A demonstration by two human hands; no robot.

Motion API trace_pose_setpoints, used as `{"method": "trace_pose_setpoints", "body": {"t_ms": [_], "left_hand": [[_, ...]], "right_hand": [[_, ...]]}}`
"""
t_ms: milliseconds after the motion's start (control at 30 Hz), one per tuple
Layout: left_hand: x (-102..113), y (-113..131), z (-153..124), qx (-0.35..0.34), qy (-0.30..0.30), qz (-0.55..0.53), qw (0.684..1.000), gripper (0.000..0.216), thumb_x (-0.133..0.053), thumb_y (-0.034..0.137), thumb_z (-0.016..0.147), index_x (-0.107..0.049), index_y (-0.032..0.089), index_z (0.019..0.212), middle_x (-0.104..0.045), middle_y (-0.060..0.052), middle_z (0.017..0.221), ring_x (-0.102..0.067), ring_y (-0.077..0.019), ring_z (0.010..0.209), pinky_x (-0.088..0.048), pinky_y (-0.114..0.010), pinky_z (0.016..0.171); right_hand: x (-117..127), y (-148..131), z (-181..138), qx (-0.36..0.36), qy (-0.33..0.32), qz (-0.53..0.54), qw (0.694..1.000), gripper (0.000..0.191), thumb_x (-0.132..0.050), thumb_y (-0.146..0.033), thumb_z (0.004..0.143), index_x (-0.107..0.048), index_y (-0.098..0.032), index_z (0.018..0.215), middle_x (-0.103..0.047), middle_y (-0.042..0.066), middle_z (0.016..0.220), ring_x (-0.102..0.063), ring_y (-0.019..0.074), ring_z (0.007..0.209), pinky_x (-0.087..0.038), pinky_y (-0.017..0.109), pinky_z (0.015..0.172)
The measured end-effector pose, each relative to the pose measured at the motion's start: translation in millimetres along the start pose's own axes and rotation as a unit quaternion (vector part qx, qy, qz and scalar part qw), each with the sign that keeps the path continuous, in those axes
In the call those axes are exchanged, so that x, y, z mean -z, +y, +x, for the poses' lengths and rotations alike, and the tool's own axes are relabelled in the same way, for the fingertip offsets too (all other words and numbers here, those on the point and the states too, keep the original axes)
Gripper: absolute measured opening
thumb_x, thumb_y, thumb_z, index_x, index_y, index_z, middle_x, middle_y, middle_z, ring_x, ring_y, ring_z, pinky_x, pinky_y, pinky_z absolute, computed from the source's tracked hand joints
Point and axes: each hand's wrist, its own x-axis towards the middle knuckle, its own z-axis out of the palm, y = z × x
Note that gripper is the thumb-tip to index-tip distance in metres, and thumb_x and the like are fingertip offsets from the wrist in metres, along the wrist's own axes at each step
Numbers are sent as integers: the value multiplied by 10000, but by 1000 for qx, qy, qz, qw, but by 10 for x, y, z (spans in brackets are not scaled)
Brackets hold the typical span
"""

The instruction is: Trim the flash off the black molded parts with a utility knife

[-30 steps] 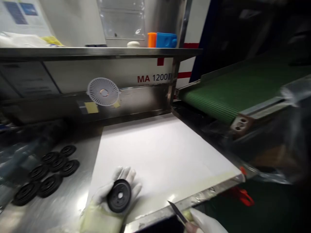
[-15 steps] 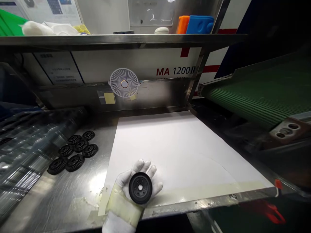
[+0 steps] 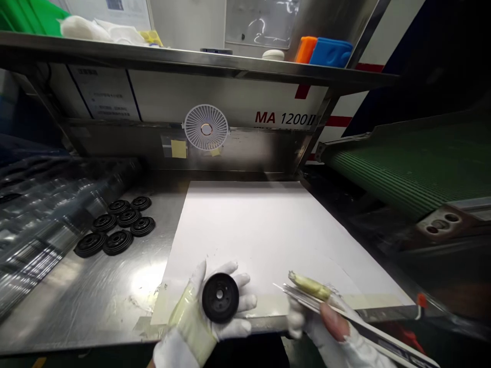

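Note:
A black plastic wheel (image 3: 220, 298) with a small centre hole lies face up on the palm of my left hand (image 3: 192, 312). That hand wears a white glove with yellowish tape, and its fingers are spread around the wheel. To the right, my gloved right hand (image 3: 326, 327) grips a slim silver tool (image 3: 368, 329) with a thin pointed tip and a dark strip along its handle. Its bare thumb presses on the tool, and yellow tape wraps the index finger. The tip points left toward the wheel, apart from it. I cannot make out the tool's exact kind.
Several ribbed black wheels (image 3: 118, 242) sit on the metal table, left of a white sheet (image 3: 245, 230). Clear plastic trays (image 3: 46, 220) occupy the far left. A shelf (image 3: 215, 64) runs above a small fan (image 3: 206, 128). A green conveyor (image 3: 422, 158) stands at right.
My right hand has come into view from the lower right, holding the silver tool. The left hand still supports the wheel, its fingers now turned more to the right. The camera view has shifted slightly.

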Motion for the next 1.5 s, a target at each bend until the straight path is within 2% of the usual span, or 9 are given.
{"method": "trace_pose_setpoints", "body": {"t_ms": [100,200,300,400,533,733,1000,1300,1500], "left_hand": [[25,-45,-35,-11,-40,14,999,434,-477,367,861,-486,203,1262,-594,-115,1223,-628,-361,975,-580,-516,624],[-32,-103,-65,-47,-5,74,996,386,-481,374,856,-520,201,1200,-675,-98,960,-669,-278,712,-521,-320,409],[-113,-139,-47,-17,68,117,991,520,-359,551,865,-610,98,905,-638,-111,592,-557,-180,393,-348,-204,276],[-178,-160,-23,23,66,153,986,702,-209,607,867,-601,68,645,-554,-125,421,-477,-134,280,-309,-175,267],[-217,-196,-24,38,24,150,988,777,-175,589,870,-621,30,567,-589,-135,522,-498,-102,310,-290,-154,252],[-134,-231,-9,34,-15,164,986,785,-239,652,825,-627,19,570,-585,-138,574,-508,-91,340,-297,-147,268],[-101,-240,11,25,3,175,984,772,-252,663,815,-613,33,552,-572,-132,543,-483,-86,326,-269,-151,266],[-81,-275,50,27,34,183,982,791,-253,699,791,-586,43,501,-568,-149,513,-474,-95,315,-238,-161,268],[-211,-266,-13,7,58,181,982,708,-255,600,841,-565,72,484,-555,-129,472,-441,-85,274,-204,-162,257]], "right_hand": [[-161,-65,25,-29,-26,-1,999,287,-795,-377,635,-713,-194,842,-712,81,847,-670,218,751,-563,354,679],[-259,-50,46,-52,-31,-16,998,277,-833,-312,594,-700,-181,799,-711,51,699,-668,178,623,-562,299,607],[-345,15,73,-64,-21,-58,996,343,-842,-379,565,-686,-151,769,-690,34,610,-611,136,473,-498,226,438],[-420,93,91,-58,-35,-91,994,375,-797,-472,603,-672,-121,651,-661,40,580,-589,116,500,-492,215,490],[-450,212,96,-57,-62,-126,988,458,-723,-571,643,-654,-121,592,-658,69,624,-599,144,568,-504,267,599],[-470,340,87,-50,-23,-167,984,506,-695,-630,629,-631,-132,569,-636,76,565,-593,176,543,-505,315,585],[-550,269,43,-70,14,-199,977,504,-687,-638,635,-620,-138,620,-638,56,569,-601,161,542,-500,280,583],[-489,390,99,-30,-4,-199,980,504,-652,-648,667,-617,-148,715,-621,42,554,-585,157,509,-504,284,542],[-408,396,119,-54,-56,-172,982,487,-687,-635,629,-617,-155,593,-652,66,575,-606,166,526,-492,270,535]]}}
